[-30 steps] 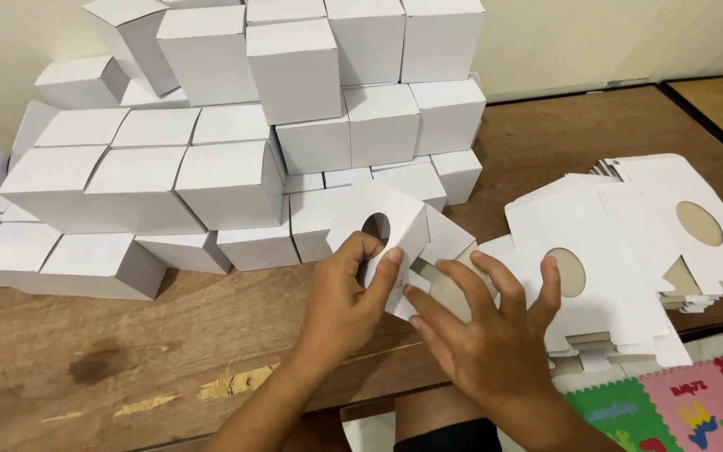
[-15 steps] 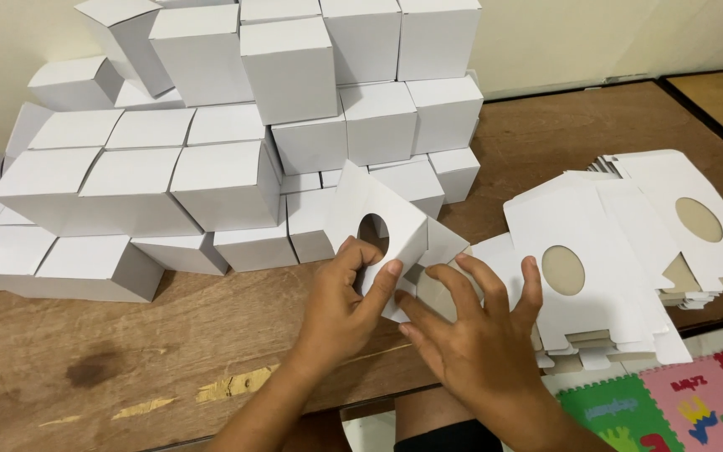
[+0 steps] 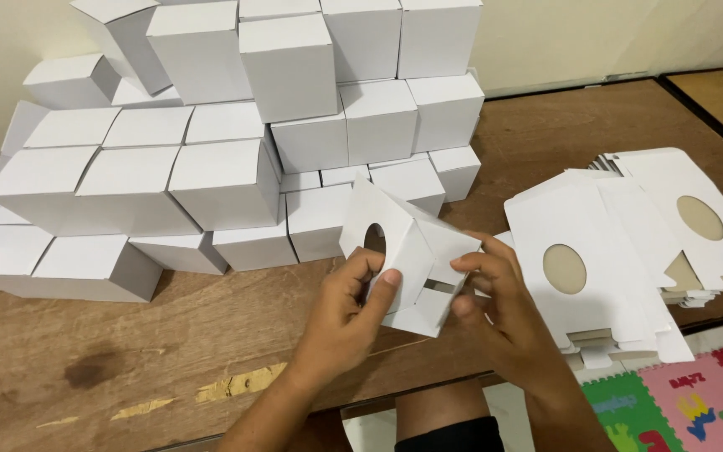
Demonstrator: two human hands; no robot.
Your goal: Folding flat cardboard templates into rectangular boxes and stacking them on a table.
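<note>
While a broad wooden table [image 3: 596,125] carries everything, the biggest mass on it is the heap of finished white cardboard boxes [image 3: 236,142], stacked several rows high against the pale wall and spreading to the table's left edge. Right of the hands lies a fanned stack of flat die-cut box blanks [image 3: 621,251], each with a round window cut through it, and past the table's near edge a colourful foam play mat [image 3: 679,402] shows at the lower right. Smallest and nearest is the half-folded white box [image 3: 407,251], held just above the table in front of the heap, tilted with one corner up, its round window facing the left and its lower flaps not yet closed. It sits between the two hands: the left hand [image 3: 340,322] grips it from below and the left, thumb pressed against the panel beside the window, while the right hand [image 3: 504,314] holds its right side, fingers curled over the upper edge and thumb near the loose bottom flap. Both hands are closed on the box, neither flat nor free. The step in hand looks to be shaping the blank into a carton, with the body squared up and the end flaps outstanding; the next move would seem to call for steadying the body with one hand while the other tucks the loose flaps inward until they lock.
</note>
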